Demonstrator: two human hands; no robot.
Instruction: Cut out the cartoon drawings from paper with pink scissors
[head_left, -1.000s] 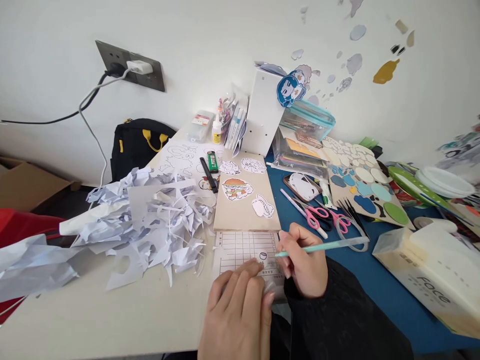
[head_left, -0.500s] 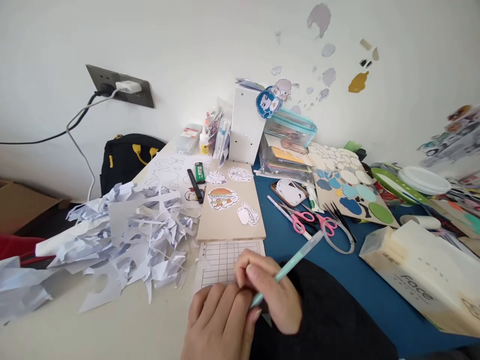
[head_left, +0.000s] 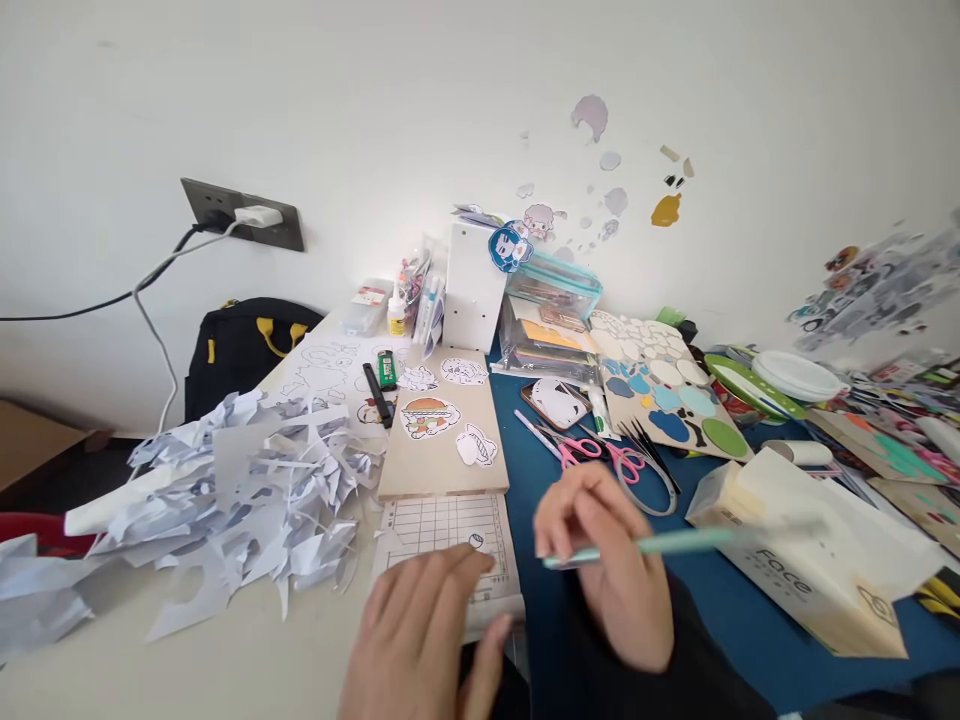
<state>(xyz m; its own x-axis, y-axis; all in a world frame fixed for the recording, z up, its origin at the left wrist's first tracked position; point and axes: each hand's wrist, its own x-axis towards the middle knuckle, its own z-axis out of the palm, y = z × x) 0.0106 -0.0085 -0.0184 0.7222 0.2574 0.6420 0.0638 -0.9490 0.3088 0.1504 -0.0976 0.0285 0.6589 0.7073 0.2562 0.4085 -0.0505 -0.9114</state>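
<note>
My right hand (head_left: pixel 611 565) is closed around a light green pen (head_left: pixel 675 543), which lies nearly level with its tip pointing left, just right of a gridded paper sheet (head_left: pixel 450 535). A small round drawing (head_left: pixel 476 541) sits on that sheet. My left hand (head_left: pixel 420 640) rests with fingers stretched flat on the sheet's near edge. Both hands are a little blurred. Beyond the sheet lies a tan board (head_left: pixel 439 450) with cut-out stickers, one a burger (head_left: pixel 427 416).
A heap of white paper scraps (head_left: pixel 240 490) fills the left of the table. Pink scissors (head_left: pixel 600 455), a black marker (head_left: pixel 377 393), a green lighter (head_left: pixel 386 368), a tissue box (head_left: pixel 810 560) and craft sheets crowd the blue mat (head_left: pixel 720 620). A black bag (head_left: pixel 240 345) stands behind.
My right hand has lifted off the gridded sheet and swung right with the pen, uncovering the small drawing. The view has tilted upward, so more wall shows.
</note>
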